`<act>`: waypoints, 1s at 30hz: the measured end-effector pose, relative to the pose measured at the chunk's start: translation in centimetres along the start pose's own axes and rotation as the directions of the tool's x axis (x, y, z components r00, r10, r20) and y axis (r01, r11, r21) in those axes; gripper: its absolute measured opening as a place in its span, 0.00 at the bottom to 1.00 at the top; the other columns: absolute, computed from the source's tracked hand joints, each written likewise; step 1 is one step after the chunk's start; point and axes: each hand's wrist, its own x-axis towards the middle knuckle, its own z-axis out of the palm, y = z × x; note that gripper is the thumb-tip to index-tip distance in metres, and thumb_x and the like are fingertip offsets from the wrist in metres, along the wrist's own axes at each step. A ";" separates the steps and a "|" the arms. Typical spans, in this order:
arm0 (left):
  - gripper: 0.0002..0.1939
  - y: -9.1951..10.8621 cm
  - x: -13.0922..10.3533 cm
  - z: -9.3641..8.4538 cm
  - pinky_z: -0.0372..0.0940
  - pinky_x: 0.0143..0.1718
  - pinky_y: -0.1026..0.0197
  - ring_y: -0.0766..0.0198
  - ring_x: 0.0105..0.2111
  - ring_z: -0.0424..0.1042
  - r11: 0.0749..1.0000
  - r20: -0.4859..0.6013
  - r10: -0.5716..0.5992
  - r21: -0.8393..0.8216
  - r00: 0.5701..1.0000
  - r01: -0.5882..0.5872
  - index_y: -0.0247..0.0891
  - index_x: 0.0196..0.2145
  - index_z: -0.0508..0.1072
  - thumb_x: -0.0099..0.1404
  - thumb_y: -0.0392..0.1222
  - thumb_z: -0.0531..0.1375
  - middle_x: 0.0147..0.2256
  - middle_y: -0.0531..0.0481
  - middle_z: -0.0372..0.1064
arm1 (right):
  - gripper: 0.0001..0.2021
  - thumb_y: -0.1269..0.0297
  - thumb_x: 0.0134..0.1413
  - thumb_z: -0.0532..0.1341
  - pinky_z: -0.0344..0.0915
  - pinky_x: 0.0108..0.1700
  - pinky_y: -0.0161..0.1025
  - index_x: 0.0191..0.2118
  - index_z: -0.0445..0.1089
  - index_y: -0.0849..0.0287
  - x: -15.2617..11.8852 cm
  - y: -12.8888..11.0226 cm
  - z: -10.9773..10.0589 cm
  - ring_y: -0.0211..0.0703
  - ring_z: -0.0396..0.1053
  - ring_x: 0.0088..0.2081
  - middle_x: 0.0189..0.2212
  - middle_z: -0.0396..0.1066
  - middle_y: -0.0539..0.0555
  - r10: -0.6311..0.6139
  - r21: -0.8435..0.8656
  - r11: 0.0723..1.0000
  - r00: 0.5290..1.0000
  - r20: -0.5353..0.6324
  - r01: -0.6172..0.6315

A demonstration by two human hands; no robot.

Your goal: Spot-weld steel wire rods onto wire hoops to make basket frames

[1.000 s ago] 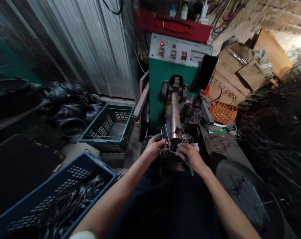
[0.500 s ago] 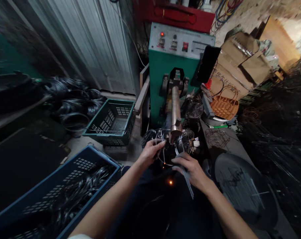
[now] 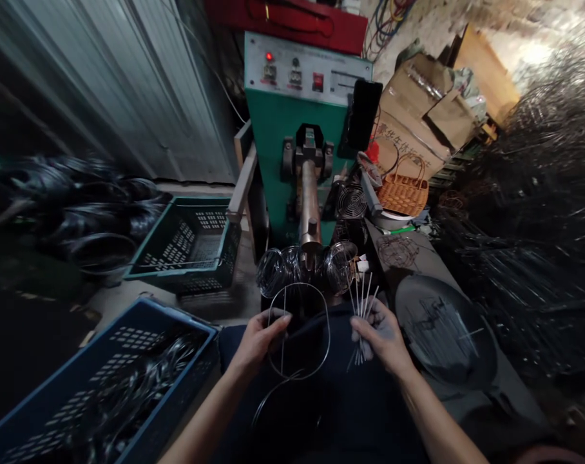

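Note:
My left hand [image 3: 263,332] pinches the left side of a thin wire ring [image 3: 328,341], which has a straight wire across it near my fingers. In my right hand [image 3: 380,332] is a fanned bunch of several straight metal rods [image 3: 363,296], their upper ends spread apart. Both hands are above my lap, just below the welding machine's copper-coloured electrode arm [image 3: 310,200]. The ring hangs clear of the electrode. Another curved wire [image 3: 268,399] lies on my lap beneath the ring.
The green machine [image 3: 268,135] stands ahead, with coils of wire rings [image 3: 272,270] around its lower electrode. To the left are a green crate [image 3: 176,274] and a blue crate [image 3: 142,309] holding wire pieces. A dark round pan [image 3: 447,367] with short rods lies at right, near a wicker basket [image 3: 403,193].
Both hands have drawn back from the electrode and moved apart, the left bringing the ring with it. The sparks are gone. The rods now fan upward, and the camera view has shifted.

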 end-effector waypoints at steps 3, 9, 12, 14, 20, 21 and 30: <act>0.18 0.8 -0.4 0.3 0.44 0.13 0.72 0.77 0.12 0.51 0.999 -0.042 -0.032 -0.023 0.999 0.031 0.34 0.29 0.69 0.49 0.50 0.68 0.14 0.59 0.59 | 0.12 0.57 0.56 0.63 0.57 0.13 0.26 0.36 0.62 0.59 -0.8 -0.9 0.6 0.30 0.60 0.11 0.19 0.69 0.46 -0.009 -0.049 0.999 0.998 0.057 0.012; 0.17 0.6 -0.2 0.7 0.45 0.13 0.72 0.77 0.12 0.52 0.998 -0.022 -0.023 -0.056 0.999 0.021 0.34 0.27 0.68 0.49 0.50 0.68 0.14 0.59 0.60 | 0.28 0.58 0.49 0.69 0.63 0.56 0.49 0.55 0.64 0.54 -0.6 -0.8 0.5 0.50 0.67 0.53 0.50 0.70 0.58 -0.136 -0.495 0.735 0.815 0.563 0.464; 0.17 0.4 -0.2 0.9 0.44 0.13 0.72 0.77 0.11 0.50 0.996 -0.013 -0.030 -0.090 0.999 0.029 0.35 0.27 0.69 0.49 0.50 0.68 0.14 0.59 0.60 | 0.33 0.62 0.54 0.66 0.48 0.63 0.57 0.62 0.54 0.51 -0.3 0.1 0.6 0.48 0.61 0.58 0.57 0.64 0.58 -0.111 -0.610 0.506 0.748 0.655 0.610; 0.17 0.5 -0.2 1.0 0.43 0.12 0.72 0.78 0.10 0.49 0.993 -0.014 -0.040 -0.113 0.999 0.038 0.35 0.28 0.68 0.49 0.49 0.69 0.14 0.59 0.60 | 0.30 0.63 0.57 0.63 0.44 0.64 0.58 0.63 0.53 0.53 -0.2 0.5 0.8 0.47 0.61 0.58 0.56 0.65 0.59 -0.105 -0.640 0.412 0.732 0.674 0.649; 0.17 0.7 -0.4 1.6 0.43 0.11 0.73 0.79 0.09 0.47 0.985 -0.025 -0.058 -0.164 0.998 0.053 0.36 0.25 0.67 0.49 0.49 0.69 0.12 0.60 0.59 | 0.28 0.62 0.57 0.63 0.43 0.65 0.58 0.61 0.55 0.57 0.0 0.2 1.4 0.48 0.62 0.57 0.53 0.67 0.59 -0.115 -0.651 0.248 0.690 0.715 0.717; 0.18 0.6 -0.4 1.6 0.43 0.11 0.73 0.79 0.09 0.47 0.985 -0.028 -0.059 -0.166 0.998 0.053 0.36 0.25 0.66 0.48 0.49 0.69 0.13 0.60 0.60 | 0.28 0.62 0.56 0.63 0.42 0.65 0.59 0.61 0.56 0.57 -0.1 0.1 1.4 0.49 0.62 0.57 0.53 0.68 0.58 -0.107 -0.654 0.231 0.687 0.719 0.720; 0.17 0.1 -1.1 1.5 0.43 0.11 0.73 0.78 0.09 0.47 0.988 0.001 -0.034 -0.150 0.999 0.034 0.36 0.26 0.66 0.51 0.49 0.67 0.12 0.61 0.57 | 0.26 0.58 0.56 0.63 0.47 0.63 0.59 0.58 0.59 0.59 -0.5 -0.2 1.3 0.48 0.64 0.53 0.48 0.70 0.58 -0.104 -0.637 0.164 0.656 0.748 0.753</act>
